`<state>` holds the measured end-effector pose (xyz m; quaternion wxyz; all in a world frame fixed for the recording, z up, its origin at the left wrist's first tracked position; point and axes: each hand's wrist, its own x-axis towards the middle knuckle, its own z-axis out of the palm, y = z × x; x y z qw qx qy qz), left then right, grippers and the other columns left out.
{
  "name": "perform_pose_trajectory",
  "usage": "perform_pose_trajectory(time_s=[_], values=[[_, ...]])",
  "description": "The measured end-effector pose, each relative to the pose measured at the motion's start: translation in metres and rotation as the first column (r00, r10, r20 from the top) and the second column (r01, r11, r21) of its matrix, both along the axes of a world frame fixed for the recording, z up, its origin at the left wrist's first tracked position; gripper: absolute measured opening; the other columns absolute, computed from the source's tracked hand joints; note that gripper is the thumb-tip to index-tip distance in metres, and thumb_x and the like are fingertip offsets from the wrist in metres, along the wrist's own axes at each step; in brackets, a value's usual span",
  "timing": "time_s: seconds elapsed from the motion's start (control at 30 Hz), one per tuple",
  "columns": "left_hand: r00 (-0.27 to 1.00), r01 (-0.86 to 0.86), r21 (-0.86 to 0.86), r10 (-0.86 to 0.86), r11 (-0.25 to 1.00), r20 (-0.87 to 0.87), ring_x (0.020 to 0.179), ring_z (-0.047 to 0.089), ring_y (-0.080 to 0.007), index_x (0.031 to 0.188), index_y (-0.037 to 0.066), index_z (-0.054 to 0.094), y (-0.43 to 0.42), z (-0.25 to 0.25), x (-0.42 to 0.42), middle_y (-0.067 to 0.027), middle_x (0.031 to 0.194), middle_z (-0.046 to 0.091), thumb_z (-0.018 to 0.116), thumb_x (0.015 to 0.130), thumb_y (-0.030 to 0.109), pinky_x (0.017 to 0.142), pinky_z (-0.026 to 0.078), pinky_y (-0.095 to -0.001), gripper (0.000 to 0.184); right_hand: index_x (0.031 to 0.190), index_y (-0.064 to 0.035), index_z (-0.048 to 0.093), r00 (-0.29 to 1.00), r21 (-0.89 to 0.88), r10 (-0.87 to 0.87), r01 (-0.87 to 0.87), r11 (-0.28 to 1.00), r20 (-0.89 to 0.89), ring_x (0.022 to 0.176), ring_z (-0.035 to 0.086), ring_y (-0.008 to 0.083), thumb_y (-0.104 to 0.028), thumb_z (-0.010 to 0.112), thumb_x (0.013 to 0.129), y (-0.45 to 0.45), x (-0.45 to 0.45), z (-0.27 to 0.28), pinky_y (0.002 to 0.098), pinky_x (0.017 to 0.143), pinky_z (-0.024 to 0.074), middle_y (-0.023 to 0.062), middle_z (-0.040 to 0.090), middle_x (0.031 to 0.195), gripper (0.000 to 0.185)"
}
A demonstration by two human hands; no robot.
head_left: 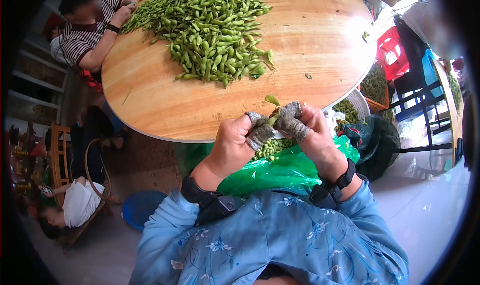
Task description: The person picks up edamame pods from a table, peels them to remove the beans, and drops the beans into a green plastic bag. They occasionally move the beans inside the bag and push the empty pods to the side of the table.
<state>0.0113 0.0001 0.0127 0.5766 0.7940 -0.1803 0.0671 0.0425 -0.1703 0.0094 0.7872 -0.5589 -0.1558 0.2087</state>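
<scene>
A green pod (273, 119) is pinched between my two hands at the table's near edge, with a small leaf (272, 99) sticking up above it. Grey finger covers wrap the fingertips of both hands. My left hand (239, 135) is closed on the pod from the left, and my right hand (309, 127) is closed on it from the right. Just below them, shelled green beans (271, 149) lie in a green plastic bag (280, 172) over my lap. A large heap of green pods (215, 35) covers the far middle of the round wooden table (165, 105).
A person in a striped shirt (90, 40) handles pods at the table's left. Another person in white (82, 203) sits at lower left beside a blue round lid (142, 210). To the right are a white basket of pods (361, 105), a red chair (391, 52) and a black metal frame (425, 105).
</scene>
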Motion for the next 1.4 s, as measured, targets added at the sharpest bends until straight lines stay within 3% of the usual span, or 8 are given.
perform_pose_trajectory(time_s=[0.13, 0.43, 0.5, 0.6, 0.9, 1.03, 1.13, 1.4], values=[[0.905, -0.014, -0.337, -0.132, 0.941, -0.405, 0.052, 0.048, -0.0074, 0.083, 0.002, 0.055, 0.002, -0.001, -0.003, -0.0005, 0.063, 0.052, 0.056, 0.08, 0.01, 0.045, 0.038, -0.022, 0.009, 0.086, 0.0, 0.056, 0.999, 0.06, -0.018, 0.016, 0.998, 0.031, 0.074, 0.054, 0.0095, -0.012, 0.056, 0.081, 0.002, 0.0, -0.012, 0.0237, 0.07, 0.0433, 0.0032, 0.059, 0.079, 0.013], [0.714, -0.203, -0.824, -0.496, 0.529, -0.494, 0.05, 0.04, -0.0056, 0.088, 0.007, 0.055, 0.001, -0.013, 0.002, -0.0011, 0.073, 0.053, 0.048, 0.083, 0.008, 0.043, 0.036, -0.0212, 0.008, 0.089, 0.0004, 0.053, 0.997, 0.126, 0.004, -0.013, 0.992, 0.072, 0.076, 0.053, 0.0096, -0.013, 0.056, 0.082, -0.001, 0.002, -0.017, 0.0243, 0.072, 0.0437, 0.0027, 0.057, 0.08, 0.015], [0.719, -0.169, -0.778, -0.464, 0.605, -0.517, 0.052, 0.041, -0.0044, 0.086, 0.007, 0.054, 0.001, -0.007, 0.005, 0.0, 0.073, 0.053, 0.051, 0.082, 0.007, 0.045, 0.036, -0.0206, 0.005, 0.088, 0.0003, 0.054, 1.0, 0.035, -0.004, 0.004, 0.999, 0.018, 0.075, 0.053, 0.0093, -0.013, 0.056, 0.082, -0.001, 0.004, -0.009, 0.024, 0.071, 0.0436, 0.0024, 0.057, 0.08, 0.015], [0.953, 0.011, -0.311, -0.104, 0.95, -0.284, 0.058, 0.043, -0.0016, 0.081, 0.004, 0.052, -0.008, 0.001, 0.007, 0.0036, 0.07, 0.051, 0.06, 0.077, 0.007, 0.049, 0.036, -0.0174, 0.009, 0.085, 0.0011, 0.055, 0.999, -0.109, -0.017, 0.022, 0.994, 0.046, 0.074, 0.052, 0.008, -0.011, 0.056, 0.082, 0.001, 0.004, 0.002, 0.0229, 0.068, 0.0426, 0.0013, 0.056, 0.078, 0.013], [0.722, -0.027, -0.617, -0.411, 0.787, -0.556, 0.046, 0.038, -0.0014, 0.082, 0.006, 0.054, 0.007, 0.007, 0.008, 0.0035, 0.058, 0.048, 0.046, 0.084, 0.009, 0.04, 0.026, -0.0145, 0.009, 0.086, 0.0017, 0.055, 0.991, 0.117, 0.102, -0.112, 0.987, 0.085, 0.076, 0.052, 0.0079, -0.006, 0.055, 0.08, 0.001, 0.006, -0.001, 0.0227, 0.068, 0.0427, 0.0018, 0.058, 0.08, 0.01], [0.788, 0.015, -0.499, -0.317, 0.867, -0.527, 0.049, 0.039, -0.0008, 0.082, 0.005, 0.054, 0.005, 0.006, 0.009, 0.0042, 0.061, 0.048, 0.047, 0.083, 0.008, 0.042, 0.028, -0.0142, 0.008, 0.084, 0.0025, 0.055, 0.994, -0.043, 0.059, -0.055, 0.998, 0.094, 0.073, 0.054, 0.0112, -0.004, 0.055, 0.079, 0.005, 0.003, 0.005, 0.0248, 0.066, 0.0434, 0.0055, 0.059, 0.076, 0.009], [0.843, 0.006, -0.418, -0.229, 0.908, -0.486, 0.05, 0.035, 0.0, 0.085, 0.007, 0.052, 0.003, 0.003, 0.01, 0.0049, 0.062, 0.044, 0.047, 0.084, 0.015, 0.042, 0.024, -0.0135, 0.009, 0.08, 0.0022, 0.054, 0.885, -0.286, -0.011, 0.163, 0.944, 0.466, 0.061, 0.052, 0.0195, -0.001, 0.055, 0.073, 0.006, 0.003, -0.001, 0.0296, 0.057, 0.0418, 0.0146, 0.053, 0.068, 0.007], [0.671, -0.05, -0.692, -0.489, 0.72, -0.557, 0.054, 0.034, -0.0015, 0.091, 0.006, 0.049, 0.009, 0.001, 0.008, 0.0032, 0.067, 0.043, 0.049, 0.084, 0.019, 0.045, 0.027, -0.0153, 0.014, 0.085, 0.0022, 0.054, 0.99, -0.07, -0.041, 0.051, 0.996, 0.134, 0.073, 0.053, 0.0102, -0.006, 0.054, 0.08, 0.007, 0.002, -0.005, 0.0245, 0.066, 0.0438, 0.0051, 0.058, 0.076, 0.009]])
